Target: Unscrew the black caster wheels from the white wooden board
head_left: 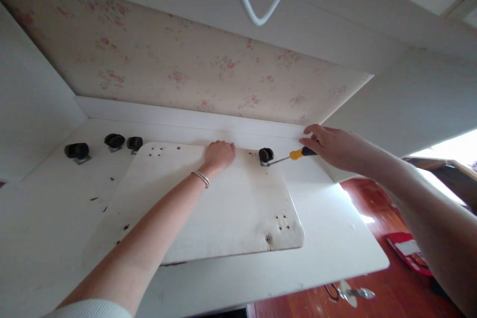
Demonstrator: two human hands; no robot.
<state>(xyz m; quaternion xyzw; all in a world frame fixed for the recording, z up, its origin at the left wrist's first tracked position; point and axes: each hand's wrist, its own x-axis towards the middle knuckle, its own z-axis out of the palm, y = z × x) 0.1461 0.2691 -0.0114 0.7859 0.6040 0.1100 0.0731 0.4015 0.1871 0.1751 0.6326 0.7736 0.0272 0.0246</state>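
A white board (231, 208) with rounded corners and screw holes lies on a white desk top (328, 238). My left hand (219, 155), fingers curled, presses down on the board's far edge; a silver bangle circles that wrist. My right hand (330, 145) grips a screwdriver (292, 156) with a yellow and black handle. Its shaft points left, its tip at the base of a black caster wheel (266, 155) mounted at the board's far right corner.
Three loose black caster wheels (77, 151) (114, 141) (134, 143) stand at the desk's back left, with small dark screws scattered nearby. Floral wallpaper (179, 69) backs the desk. A red wooden floor (372, 278) with a red and white package (410, 253) lies below right.
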